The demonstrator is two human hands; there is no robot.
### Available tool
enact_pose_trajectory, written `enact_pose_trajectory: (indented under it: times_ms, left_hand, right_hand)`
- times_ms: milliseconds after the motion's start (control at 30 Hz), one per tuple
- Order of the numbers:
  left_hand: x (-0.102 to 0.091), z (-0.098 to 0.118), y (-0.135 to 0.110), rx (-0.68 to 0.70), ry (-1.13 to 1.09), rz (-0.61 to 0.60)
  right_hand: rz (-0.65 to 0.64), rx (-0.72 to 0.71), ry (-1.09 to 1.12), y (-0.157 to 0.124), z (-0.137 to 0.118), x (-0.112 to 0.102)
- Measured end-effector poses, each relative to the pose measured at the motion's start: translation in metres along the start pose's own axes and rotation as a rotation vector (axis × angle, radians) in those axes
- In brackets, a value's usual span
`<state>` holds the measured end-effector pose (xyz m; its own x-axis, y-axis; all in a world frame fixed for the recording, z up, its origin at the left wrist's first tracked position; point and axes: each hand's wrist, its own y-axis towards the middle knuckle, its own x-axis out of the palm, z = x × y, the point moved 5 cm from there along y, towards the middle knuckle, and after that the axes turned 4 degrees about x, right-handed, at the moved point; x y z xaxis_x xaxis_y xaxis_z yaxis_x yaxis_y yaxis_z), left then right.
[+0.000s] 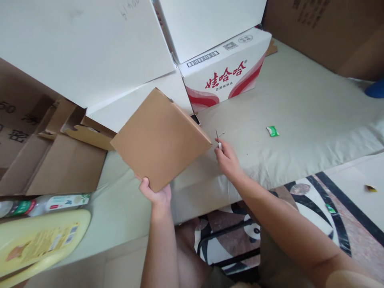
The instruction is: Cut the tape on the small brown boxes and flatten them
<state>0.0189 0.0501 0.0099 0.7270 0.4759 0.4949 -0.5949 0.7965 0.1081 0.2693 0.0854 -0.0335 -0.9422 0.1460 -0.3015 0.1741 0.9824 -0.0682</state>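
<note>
My left hand (pixel 155 194) grips the lower corner of a square brown cardboard piece (pixel 160 138) and holds it up, tilted, above the pale cloth surface (pixel 300 104). My right hand (pixel 227 158) is closed in a pinch on a small thin tool with a white handle and a dark tip (pixel 219 141), just right of the cardboard's right corner. The tool's tip points up, apart from the cardboard.
White boxes are stacked behind, one with red printed characters (pixel 226 68). Opened brown cartons (pixel 54 156) lie at the left. A yellow bottle (pixel 39 240) and a clear bottle (pixel 45 202) lie at lower left. A small green wrapper (pixel 272 131) rests on the cloth.
</note>
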Motion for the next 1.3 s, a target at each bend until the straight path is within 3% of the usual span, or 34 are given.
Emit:
enact_pose_trajectory:
  times_ms: [133, 233, 367, 533, 633, 733, 867, 1067, 1200, 1300]
  left_hand:
    - [-0.012, -0.010, 0.005, -0.217, -0.023, 0.029]
    - [-0.014, -0.008, 0.007, -0.242, -0.040, 0.014]
    - [-0.015, 0.008, 0.010, 0.037, -0.005, -0.033]
    - [-0.024, 0.020, -0.001, 0.529, 0.370, -0.161]
    - [-0.027, 0.014, -0.010, 0.707, 0.559, -0.313]
    - [-0.029, 0.002, -0.015, 0.777, 0.658, -0.452]
    - [-0.032, -0.017, -0.014, 0.649, 0.761, -0.608]
    - [-0.032, -0.023, -0.013, 0.444, 0.721, -0.574]
    - [-0.025, -0.017, -0.006, 0.261, 0.455, -0.449]
    - [-0.026, -0.011, 0.002, 0.084, 0.226, -0.207]
  right_hand:
    - [0.048, 0.064, -0.214, 0.002, 0.009, -0.003]
    - [0.089, -0.043, -0.224, 0.004, 0.007, -0.005]
    - [0.251, -0.190, -0.150, 0.003, -0.003, -0.015]
    - [0.411, -0.292, -0.099, -0.002, -0.014, -0.025]
    - [0.402, -0.300, -0.052, -0.002, -0.014, -0.025]
    - [0.311, -0.276, 0.002, 0.000, -0.012, -0.020]
    - [0.245, -0.217, 0.092, 0.001, -0.007, -0.018]
    - [0.274, -0.200, 0.091, 0.002, -0.005, -0.022]
    - [0.326, -0.194, -0.129, 0.008, -0.001, -0.029]
    - [0.232, -0.168, -0.312, 0.010, 0.005, -0.028]
